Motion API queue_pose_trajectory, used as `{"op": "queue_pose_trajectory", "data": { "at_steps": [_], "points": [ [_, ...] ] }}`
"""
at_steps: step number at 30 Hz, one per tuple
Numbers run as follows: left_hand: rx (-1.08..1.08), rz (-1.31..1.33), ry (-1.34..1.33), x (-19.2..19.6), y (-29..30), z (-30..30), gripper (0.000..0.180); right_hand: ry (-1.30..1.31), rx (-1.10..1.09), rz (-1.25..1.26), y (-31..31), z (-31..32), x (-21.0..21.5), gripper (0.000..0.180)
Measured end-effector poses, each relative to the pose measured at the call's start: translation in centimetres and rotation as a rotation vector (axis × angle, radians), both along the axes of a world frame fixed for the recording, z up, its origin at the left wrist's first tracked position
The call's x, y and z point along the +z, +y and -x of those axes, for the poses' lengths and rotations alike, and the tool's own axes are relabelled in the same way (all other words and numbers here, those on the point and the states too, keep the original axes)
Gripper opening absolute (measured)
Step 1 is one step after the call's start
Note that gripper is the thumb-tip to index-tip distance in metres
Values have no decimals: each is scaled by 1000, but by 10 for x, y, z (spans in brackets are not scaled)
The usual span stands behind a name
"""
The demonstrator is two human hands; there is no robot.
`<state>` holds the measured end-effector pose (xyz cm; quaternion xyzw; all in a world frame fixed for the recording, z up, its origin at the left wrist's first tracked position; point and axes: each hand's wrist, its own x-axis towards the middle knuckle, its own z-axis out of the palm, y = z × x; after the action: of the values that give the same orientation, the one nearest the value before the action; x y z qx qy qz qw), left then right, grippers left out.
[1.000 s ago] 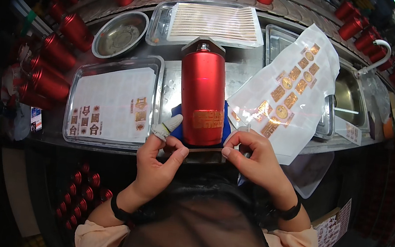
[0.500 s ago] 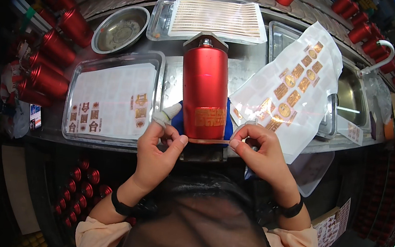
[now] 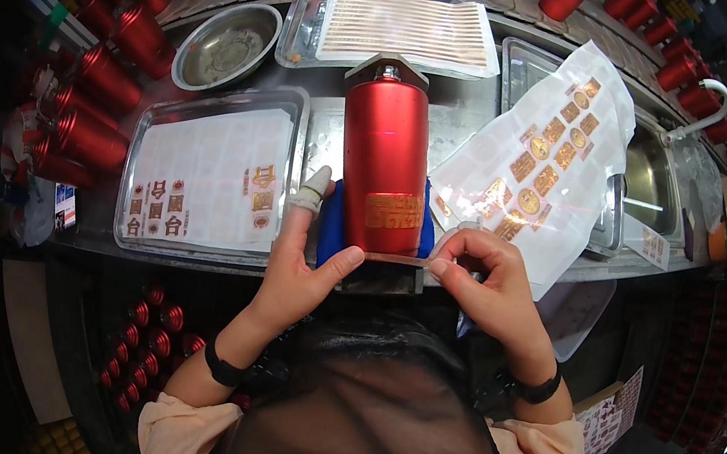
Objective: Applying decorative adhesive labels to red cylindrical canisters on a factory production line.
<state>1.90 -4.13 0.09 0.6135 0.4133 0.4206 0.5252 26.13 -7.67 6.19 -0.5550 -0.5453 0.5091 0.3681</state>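
Observation:
A shiny red bottle (image 3: pixel 384 148) lies with its neck end away from me, in front of a grey angular bracket (image 3: pixel 362 73). Blue cloth (image 3: pixel 331 228) shows under both its sides. A gold decal (image 3: pixel 393 212) is on the bottle near its close end. Along that end's edge runs a thin brownish decal strip (image 3: pixel 398 258). My left hand (image 3: pixel 292 273) rests its thumb on the strip's left end, its index finger stretched out apart in a white finger cover. Pinched between thumb and finger of my right hand (image 3: pixel 493 277) is the strip's right end.
To the left is a metal tray (image 3: pixel 300 142) with a decal sheet; behind it stands a round bowl (image 3: pixel 266 56). Another tray (image 3: pixel 299 15) holds striped sheets (image 3: pixel 405 33). A gold decal sheet (image 3: pixel 590 155) lies right, beside a sink (image 3: pixel 658 191). Red bottles (image 3: pixel 109 78) line the left.
My left index finger has straightened up and away from the thumb, which now presses on the strip. My right hand keeps its pinch. The row of red bottles at the back has shifted right.

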Motion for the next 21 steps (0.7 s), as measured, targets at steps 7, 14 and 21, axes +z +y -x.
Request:
{"op": "queue_pose_trajectory", "data": {
  "at_steps": [7,14,21],
  "points": [
    [-38,32,10,1,2,-1,87,-12,-7,4,0,2,5,11],
    [-45,112,-78,3,3,4,85,22,-6,2,-2,4,6,11],
    [-45,48,-53,0,2,2,85,-8,21,-9,-1,9,16,11]
  ]
}}
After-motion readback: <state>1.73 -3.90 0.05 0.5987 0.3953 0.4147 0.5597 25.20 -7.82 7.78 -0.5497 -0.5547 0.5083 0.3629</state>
